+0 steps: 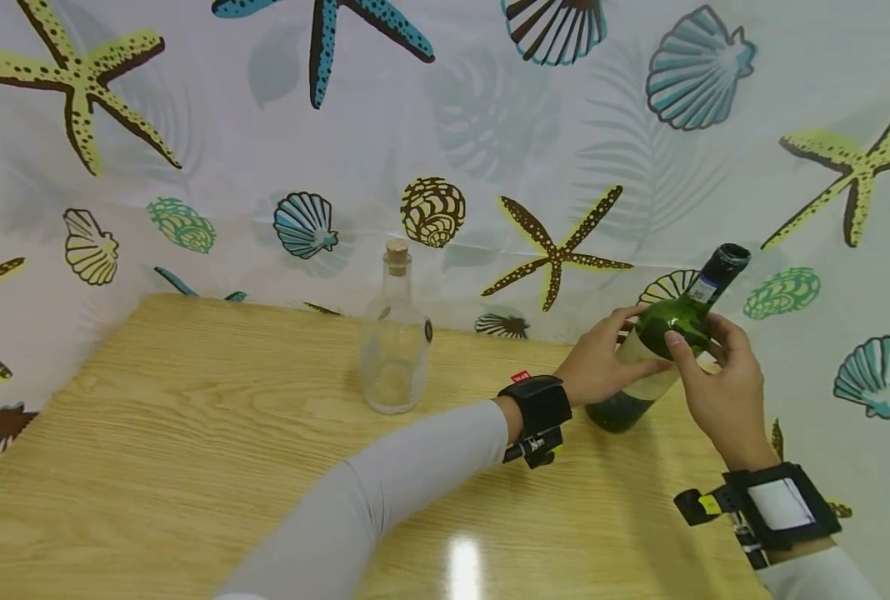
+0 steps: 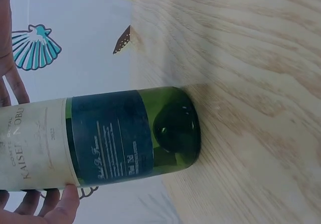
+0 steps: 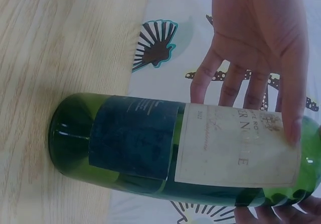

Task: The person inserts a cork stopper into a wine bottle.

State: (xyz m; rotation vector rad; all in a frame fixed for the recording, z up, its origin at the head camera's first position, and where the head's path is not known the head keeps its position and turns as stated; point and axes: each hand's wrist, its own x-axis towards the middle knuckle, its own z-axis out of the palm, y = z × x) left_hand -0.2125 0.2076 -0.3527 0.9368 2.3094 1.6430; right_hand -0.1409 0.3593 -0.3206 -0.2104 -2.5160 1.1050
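Observation:
A green wine bottle (image 1: 670,329) leans to the right, its dark-foiled neck pointing up and away from me. A cream label (image 2: 35,143) sits above a dark blue one (image 2: 111,136). My left hand (image 1: 598,360) grips the body from the left, thumb across the cream label and fingers behind. From the other side my right hand (image 1: 726,387) holds the shoulder, thumb on the front of the glass. Left of both hands, a clear glass bottle (image 1: 395,350) with a cork stopper (image 1: 397,250) stands upright. Whether the green bottle's base touches the table I cannot tell.
The wooden table (image 1: 212,442) runs back to a white cloth (image 1: 385,150) printed with starfish and shells, hanging behind it and along the right side. Each wrist wears a black strap with a small camera mount.

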